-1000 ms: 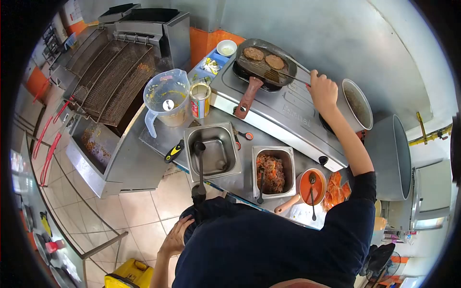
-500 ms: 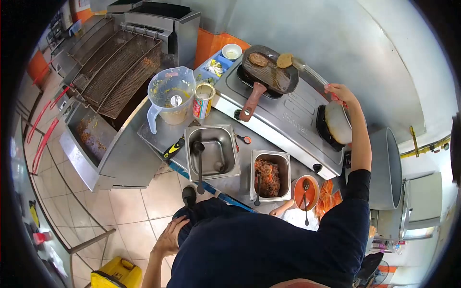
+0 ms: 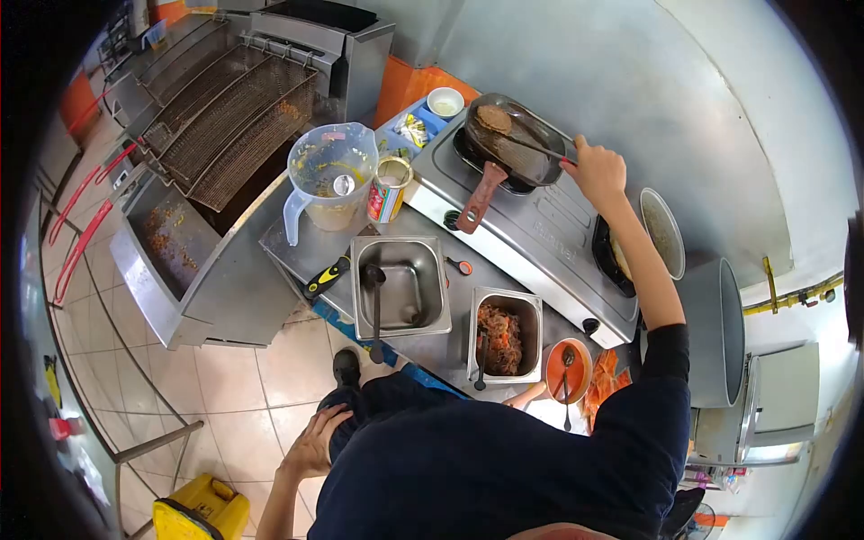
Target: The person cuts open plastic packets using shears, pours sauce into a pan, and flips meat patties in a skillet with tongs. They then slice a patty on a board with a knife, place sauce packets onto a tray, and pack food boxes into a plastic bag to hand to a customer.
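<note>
My right hand (image 3: 601,175) is closed round the red handle of long, thin metal tongs (image 3: 533,146). The tongs reach across the grill pan (image 3: 538,171), their far end close to a browned patty (image 3: 493,119) at the pan's far left. The pan sits on the stove's left burner, its brown handle (image 3: 483,196) pointing toward me. My left hand (image 3: 313,441) lies on my thigh with the fingers spread, holding nothing. Partly hidden by my right forearm, a second black pan (image 3: 612,259) with something pale in it stands on the right burner.
Left of the steel stove (image 3: 531,256) stand a measuring jug (image 3: 328,180) and an open can (image 3: 389,191). Nearer me are a steel container (image 3: 400,288) with a ladle, a container of shredded filling (image 3: 504,337) and a pot of orange sauce (image 3: 569,367). Fryer baskets (image 3: 229,121) are far left.
My right hand has moved left and inward over the grill pan. The patty at the tongs' end, earlier above the pan's right edge, no longer shows there; one patty is visible in the pan.
</note>
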`<state>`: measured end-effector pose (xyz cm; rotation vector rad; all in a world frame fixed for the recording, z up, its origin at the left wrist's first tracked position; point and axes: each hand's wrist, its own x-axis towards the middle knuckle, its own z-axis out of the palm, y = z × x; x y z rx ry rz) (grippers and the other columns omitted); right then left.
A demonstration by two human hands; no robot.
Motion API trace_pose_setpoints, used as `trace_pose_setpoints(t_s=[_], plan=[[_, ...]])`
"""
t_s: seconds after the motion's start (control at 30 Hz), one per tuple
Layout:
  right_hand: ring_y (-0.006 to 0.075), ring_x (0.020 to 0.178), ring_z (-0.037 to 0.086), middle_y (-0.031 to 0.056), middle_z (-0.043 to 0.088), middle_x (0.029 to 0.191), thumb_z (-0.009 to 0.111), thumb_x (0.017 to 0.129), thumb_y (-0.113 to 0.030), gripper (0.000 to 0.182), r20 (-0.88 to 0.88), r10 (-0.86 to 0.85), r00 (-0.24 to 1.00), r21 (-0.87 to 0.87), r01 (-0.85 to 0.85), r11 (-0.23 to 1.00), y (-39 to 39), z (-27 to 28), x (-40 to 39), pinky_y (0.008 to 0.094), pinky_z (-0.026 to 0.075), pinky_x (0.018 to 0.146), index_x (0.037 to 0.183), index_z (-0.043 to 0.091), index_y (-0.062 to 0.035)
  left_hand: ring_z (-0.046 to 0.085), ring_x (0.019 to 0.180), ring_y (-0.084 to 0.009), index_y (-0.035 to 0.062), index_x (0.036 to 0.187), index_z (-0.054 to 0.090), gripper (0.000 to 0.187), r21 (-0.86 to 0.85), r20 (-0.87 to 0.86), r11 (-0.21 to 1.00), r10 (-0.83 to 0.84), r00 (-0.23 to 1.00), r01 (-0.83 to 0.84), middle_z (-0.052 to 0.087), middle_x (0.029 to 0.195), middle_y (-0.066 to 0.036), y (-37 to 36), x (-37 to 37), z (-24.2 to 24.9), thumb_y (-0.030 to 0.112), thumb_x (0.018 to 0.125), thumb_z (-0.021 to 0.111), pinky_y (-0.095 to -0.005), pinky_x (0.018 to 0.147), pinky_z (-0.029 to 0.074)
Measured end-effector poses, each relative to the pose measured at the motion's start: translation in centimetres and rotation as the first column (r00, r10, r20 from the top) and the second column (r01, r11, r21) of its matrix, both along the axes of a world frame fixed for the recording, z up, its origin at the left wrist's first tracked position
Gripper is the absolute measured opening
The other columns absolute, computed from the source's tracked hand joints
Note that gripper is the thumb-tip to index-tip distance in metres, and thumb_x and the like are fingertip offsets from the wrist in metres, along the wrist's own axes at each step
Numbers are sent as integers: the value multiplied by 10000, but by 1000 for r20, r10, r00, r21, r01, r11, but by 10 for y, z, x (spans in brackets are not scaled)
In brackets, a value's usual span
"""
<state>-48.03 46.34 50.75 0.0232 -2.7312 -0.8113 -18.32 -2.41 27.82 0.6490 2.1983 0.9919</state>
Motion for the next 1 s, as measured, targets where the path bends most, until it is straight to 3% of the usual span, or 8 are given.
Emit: trace_pose_setpoints(t_s=[0.3,0.37,0.43,0.5,0.53,0.6,0.73,1.0], plan=[[161,555,634,60,602,634,611,821,-356,365,-226,64,972,366,24,930,37,-63,-34,325,471,450,1010,479,-72,329,1279,-296,214,1364,294,953,-59,-35,998,17,999,-19,304,1404,-59,1,5,14,317,570,810,-396,1075,292],[185,560,640,84,617,660,573,848,-344,329,-106,21,994,205,1,979,42,-67,-39,311,466,447,1009,497,-68,389,1245,-293,207,1362,315,903,-84,-57,996,21,998,-26,335,1391,-65,-2,-3,32,330,607,794,-399,1041,339],[183,535,624,83,601,630,580,848,-355,321,-117,79,990,57,-72,996,55,-56,-33,300,449,434,971,529,-63,541,1086,-286,180,1304,439,690,-160,361,986,21,932,40,495,1268,-110,-12,-31,61,348,704,735,-409,930,426],[181,510,608,82,585,601,587,847,-366,320,-137,139,981,-92,-152,984,72,-39,-28,289,431,422,933,560,-59,610,892,-280,125,1028,614,298,-417,31,908,-31,999,41,641,921,-107,13,-75,119,295,787,652,-400,740,477],[165,484,568,72,555,571,592,843,-386,343,31,44,999,-492,-23,870,84,-30,-28,285,413,421,880,581,-45,610,827,-282,116,965,602,226,-213,-415,972,5,910,-103,629,799,-76,26,-92,135,275,805,613,-400,676,470],[65,470,362,-2,438,557,623,834,-401,370,317,7,949,-851,281,444,98,-17,-19,248,275,398,825,589,-33,613,714,-290,123,954,598,175,2,-569,959,234,788,-283,604,667,-76,79,-141,165,244,832,566,-407,627,471],[69,470,378,5,473,567,625,836,-395,366,355,35,934,-891,326,315,101,-15,13,246,287,404,845,599,-30,639,845,-315,77,887,673,313,-18,-474,927,321,820,-374,663,894,-147,173,-245,113,349,819,535,-416,719,494],[245,657,629,161,627,732,605,785,-521,539,171,-136,976,-793,218,569,88,-31,63,357,467,668,1033,643,-44,635,950,-292,62,962,674,418,-269,-461,881,237,855,-388,657,1001,-151,249,-299,65,430,780,602,-381,782,502]])
